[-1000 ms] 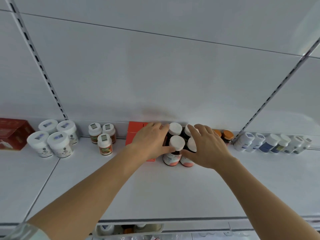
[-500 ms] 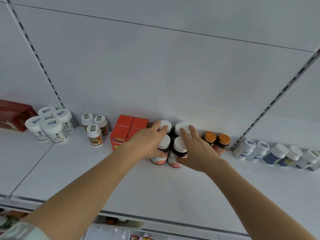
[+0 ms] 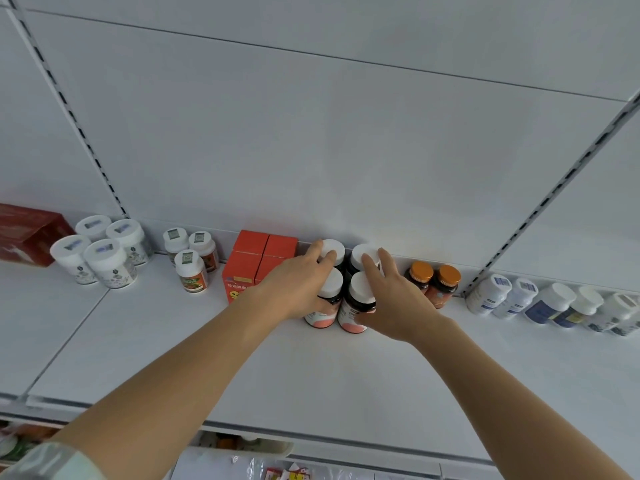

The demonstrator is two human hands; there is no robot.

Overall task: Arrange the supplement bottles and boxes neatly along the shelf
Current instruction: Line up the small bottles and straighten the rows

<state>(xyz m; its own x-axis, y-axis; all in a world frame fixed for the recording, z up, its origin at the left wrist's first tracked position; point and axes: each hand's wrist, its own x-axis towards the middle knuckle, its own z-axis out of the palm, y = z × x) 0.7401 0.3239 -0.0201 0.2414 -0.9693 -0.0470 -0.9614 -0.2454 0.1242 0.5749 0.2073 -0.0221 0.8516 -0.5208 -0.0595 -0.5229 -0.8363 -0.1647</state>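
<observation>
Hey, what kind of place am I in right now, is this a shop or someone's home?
Most likely a shop, perhaps a pharmacy or supplement aisle. The white shelf hangs on slotted metal uprights, and products stand in same-kind groups: white-capped bottles, orange boxes, orange-capped bottles.

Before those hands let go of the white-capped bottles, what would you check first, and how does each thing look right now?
1. Four white-capped bottles upright in a two-by-two block: ok.
2. Left hand holds the block's left side: ok.
3. Right hand holds its right side: ok.
4. Block close beside the orange boxes: ok; whether they touch, cannot tell.
5. Gap kept to the orange-capped bottles: ok.
6. Back pair against the shelf's rear wall: cannot tell, hands hide it.
</observation>
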